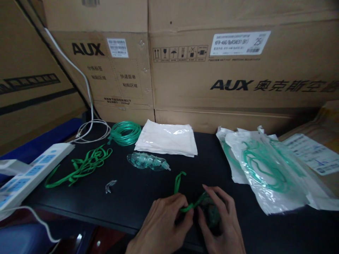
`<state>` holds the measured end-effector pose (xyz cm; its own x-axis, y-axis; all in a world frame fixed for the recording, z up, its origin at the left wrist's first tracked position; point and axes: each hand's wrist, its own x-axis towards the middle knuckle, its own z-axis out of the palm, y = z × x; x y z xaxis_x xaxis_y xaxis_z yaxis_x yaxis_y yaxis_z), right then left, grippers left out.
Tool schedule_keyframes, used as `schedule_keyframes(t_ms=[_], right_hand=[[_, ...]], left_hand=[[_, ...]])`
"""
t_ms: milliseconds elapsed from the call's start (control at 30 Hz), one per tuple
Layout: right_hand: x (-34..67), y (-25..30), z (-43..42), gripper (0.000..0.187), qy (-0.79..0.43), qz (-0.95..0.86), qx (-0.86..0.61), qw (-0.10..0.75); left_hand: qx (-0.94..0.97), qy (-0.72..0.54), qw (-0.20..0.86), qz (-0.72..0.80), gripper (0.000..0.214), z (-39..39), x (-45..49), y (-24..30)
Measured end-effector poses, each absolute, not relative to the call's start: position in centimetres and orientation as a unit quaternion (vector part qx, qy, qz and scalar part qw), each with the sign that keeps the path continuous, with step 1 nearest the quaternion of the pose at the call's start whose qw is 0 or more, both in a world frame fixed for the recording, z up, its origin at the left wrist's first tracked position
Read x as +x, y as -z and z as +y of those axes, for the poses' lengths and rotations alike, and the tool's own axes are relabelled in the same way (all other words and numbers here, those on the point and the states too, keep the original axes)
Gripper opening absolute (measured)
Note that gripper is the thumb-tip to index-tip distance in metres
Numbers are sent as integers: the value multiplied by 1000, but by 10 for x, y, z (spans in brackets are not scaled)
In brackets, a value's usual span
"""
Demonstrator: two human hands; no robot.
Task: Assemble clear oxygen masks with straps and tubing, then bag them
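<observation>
Green strap [179,182], apparently a mask's, below AUX cartons [231,84].

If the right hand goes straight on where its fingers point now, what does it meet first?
The right hand would probably reach the white plastic-wrapped packet first, though depth is unclear.

From here the loose mask [147,161] and bags [267,169] read as glossy clear plastic, the strap [178,182] and tubing [125,133] as smooth green plastic, the table [127,201] matt black, the boxes [212,70] rough cardboard.
</observation>
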<state>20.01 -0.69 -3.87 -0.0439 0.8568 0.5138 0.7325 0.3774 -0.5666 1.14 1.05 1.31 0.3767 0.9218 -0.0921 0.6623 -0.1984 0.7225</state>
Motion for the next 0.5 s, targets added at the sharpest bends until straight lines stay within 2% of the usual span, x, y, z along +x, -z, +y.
schedule_keyframes(t_ms=[200, 300, 367, 400, 500], right_hand=[[203, 45, -8, 48, -42, -674, -605, 422], [214, 53, -5, 52, -34, -661, -621, 419], [222, 60, -2, 56, -35, -671, -607, 423], [225, 63, 0, 57, -33, -676, -601, 426], [227, 67, 1, 58, -35, -684, -588, 431]], left_hand=[[751, -160, 354, 533, 15, -15, -11, -23], [758, -188, 324, 534, 11, -28, -29, -36], [750, -221, 290, 552, 13, -32, -49, -50], [739, -242, 264, 570, 20, -31, -62, -59], [674, -317, 123, 656, 37, -21, -109, -88]])
